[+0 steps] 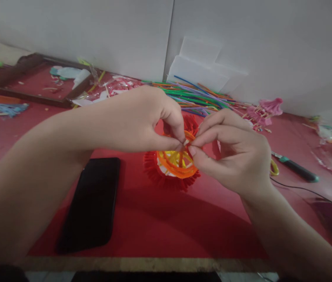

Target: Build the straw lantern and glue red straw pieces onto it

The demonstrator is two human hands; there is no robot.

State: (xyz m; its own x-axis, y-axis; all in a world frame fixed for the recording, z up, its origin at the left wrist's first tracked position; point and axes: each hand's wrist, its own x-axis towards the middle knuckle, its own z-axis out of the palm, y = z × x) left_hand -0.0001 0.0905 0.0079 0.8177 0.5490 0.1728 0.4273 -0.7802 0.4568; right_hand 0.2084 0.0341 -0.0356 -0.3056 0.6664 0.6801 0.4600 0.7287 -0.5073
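Note:
My left hand (pixel 142 119) and my right hand (pixel 233 156) meet over the middle of the red table (pixel 154 219). Both pinch the top of an orange pipe-cleaner ring (pixel 180 168), thumb and fingertips pressed together on it. The ring belongs to a small craft piece with yellow strands inside and a fringed red base (pixel 160 178) that sits on the table below my hands. My fingers hide the upper part of the piece.
A black phone (pixel 92 203) lies face up at the left. A pile of coloured pipe cleaners (pixel 195 96) lies against the white wall, pink paper umbrellas (pixel 265 109) beside it. A green-handled tool (pixel 296 170) and a cable are at right, a wooden frame (pixel 36 78) back left.

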